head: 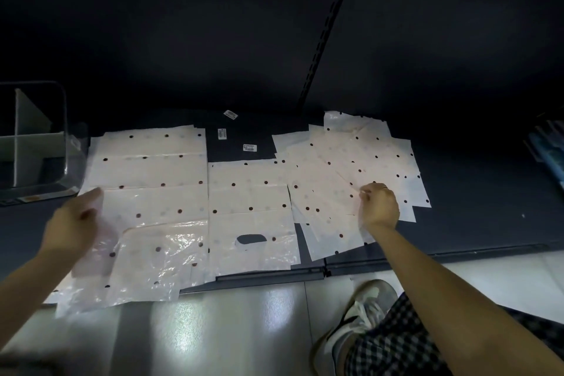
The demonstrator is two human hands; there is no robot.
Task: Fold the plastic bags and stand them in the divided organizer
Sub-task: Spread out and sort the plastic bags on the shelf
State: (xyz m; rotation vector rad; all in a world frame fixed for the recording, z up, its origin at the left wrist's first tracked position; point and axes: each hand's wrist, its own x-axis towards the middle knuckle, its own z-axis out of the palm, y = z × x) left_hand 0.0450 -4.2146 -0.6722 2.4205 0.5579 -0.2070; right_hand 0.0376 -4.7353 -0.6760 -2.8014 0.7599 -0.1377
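Selection stage: right hand (379, 204) pinches a sheet of the fanned bags (354, 180); left hand (73, 223), fingers relaxed, rests on the left bag (152, 192). Next: isolate one bag for folding; organizer (33, 143) waits far left.

Bare forearms, ring (385, 188), checkered shorts (396, 342), grey-white sneaker (357, 317)
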